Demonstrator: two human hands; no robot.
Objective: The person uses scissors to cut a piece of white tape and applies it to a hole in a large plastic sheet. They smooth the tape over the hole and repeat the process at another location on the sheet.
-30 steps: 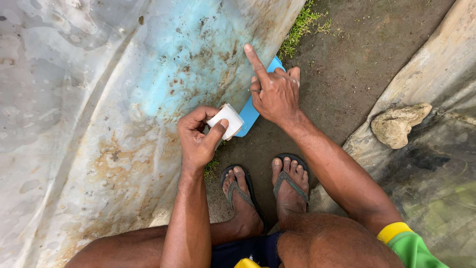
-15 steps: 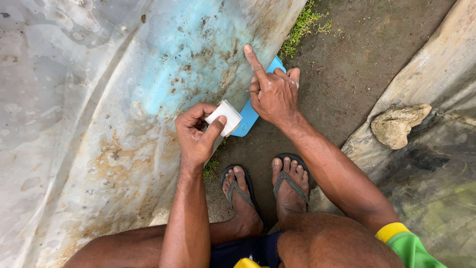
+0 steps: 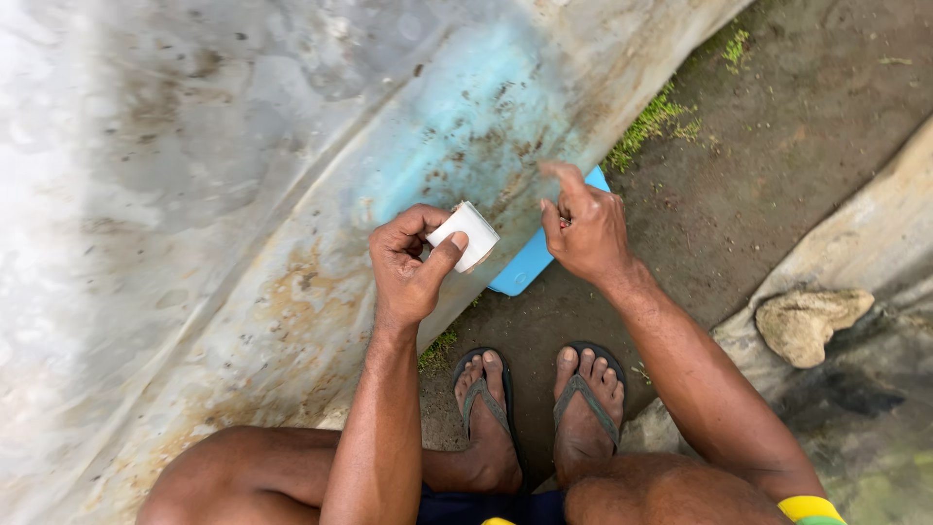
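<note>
Risk: small white rectangular block (image 3: pixel 465 234) sat pinched in your left hand (image 3: pixel 413 264) against the stained pale-blue curved hull (image 3: pixel 292 194), could slip on grime | right hand (image 3: pixel 588 228) loosely curled, forefinger out, over flat blue plastic piece (image 3: pixel 530 261) | room: bare dirt (image 3: pixel 777 146) right; hull edge, sandalled feet (image 3: pixel 535 408) crowded you.

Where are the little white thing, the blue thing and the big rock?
white block (image 3: pixel 465 234), head view, on its flat white face above the left thumb.
blue flat piece (image 3: pixel 525 270), head view, on its lower blue part.
rock (image 3: pixel 809 324), head view, on its pale top.
</note>
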